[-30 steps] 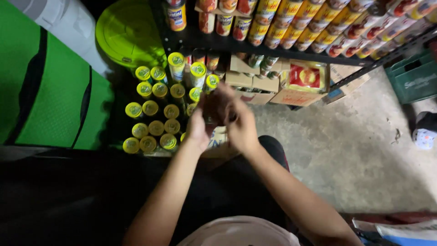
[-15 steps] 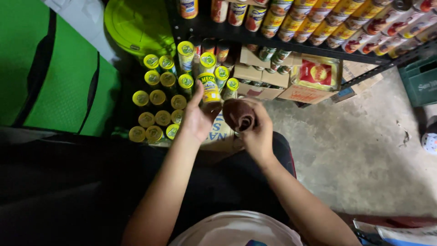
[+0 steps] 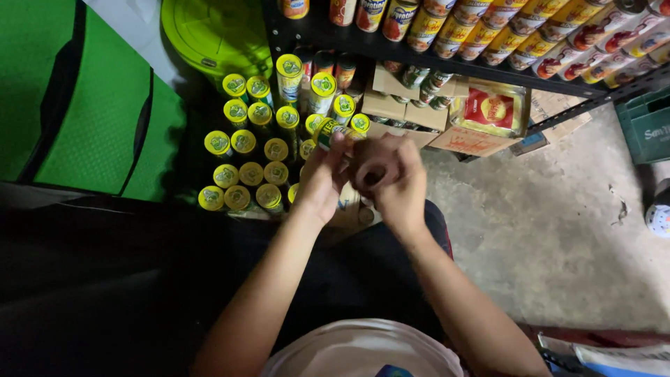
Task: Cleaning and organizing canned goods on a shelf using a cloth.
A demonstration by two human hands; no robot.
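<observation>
Head view: the left hand [image 3: 319, 187] and right hand [image 3: 392, 180] meet just right of the cans [image 3: 244, 167], a block of yellow-lidded tins standing upright on the floor [image 3: 558, 230].

The left fingers [image 3: 333, 150] are wrapped around one can [image 3: 326, 131] of the same kind. It is tilted and lifted clear of the cans, at their right edge. The right hand is curled into a loose ring against it, with a dark hollow showing inside. I cannot tell whether those fingers grip the can's far end or something else.

Behind the cans runs a black shelf [image 3: 419, 54] loaded with more tins, and cardboard boxes [image 3: 401, 112] sit beneath it. A green lid [image 3: 216, 31] lies behind the cans and a green crate [image 3: 645, 126] sits far right of them.

By my reading, the step in hand is working on this single can with both hands, held off the floor. Any further move calls for a steady left-hand grip, and for keeping the wrists clear of the closely packed cans, which look easy to topple.
</observation>
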